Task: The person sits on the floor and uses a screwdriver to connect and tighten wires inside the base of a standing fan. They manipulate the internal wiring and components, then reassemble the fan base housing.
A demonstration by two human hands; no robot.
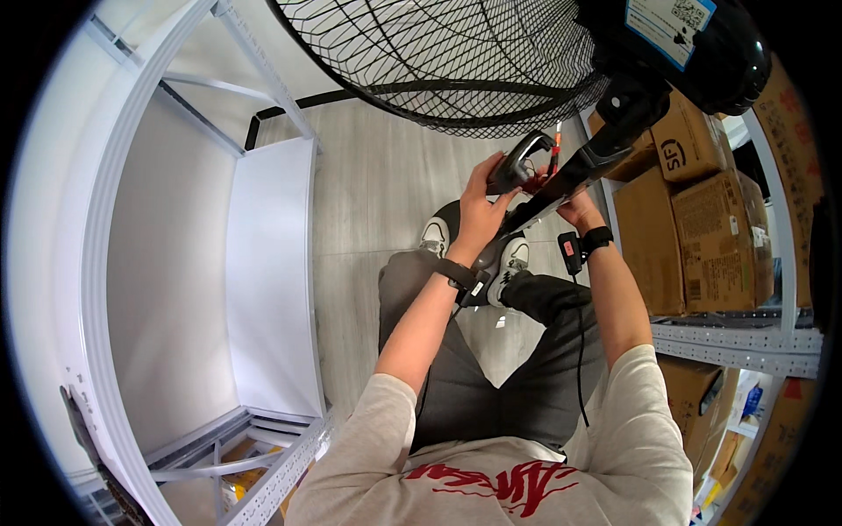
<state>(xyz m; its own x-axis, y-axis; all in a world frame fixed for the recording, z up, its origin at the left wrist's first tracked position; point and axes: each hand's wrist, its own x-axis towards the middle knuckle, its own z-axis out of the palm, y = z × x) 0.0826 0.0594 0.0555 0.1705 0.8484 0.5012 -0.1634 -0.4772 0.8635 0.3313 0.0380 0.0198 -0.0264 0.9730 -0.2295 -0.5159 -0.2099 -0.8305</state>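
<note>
A standing fan fills the upper right: its black wire cage, dark motor housing and slanting black pole. My left hand is closed on a curved black plastic piece with a hollow inner side, held beside the pole. My right hand reaches in from the other side of the pole, which hides most of its fingers. A thin red-and-black stick-like thing stands between the plastic piece and the pole; whether my right fingers hold it cannot be made out. The fan's base is partly covered by my arm and shoes.
White metal shelving runs along the left. On the right, a rack carries several brown cardboard boxes. My shoes are on the grey floor, close to the fan's base. Black wrist straps with cables are on both my arms.
</note>
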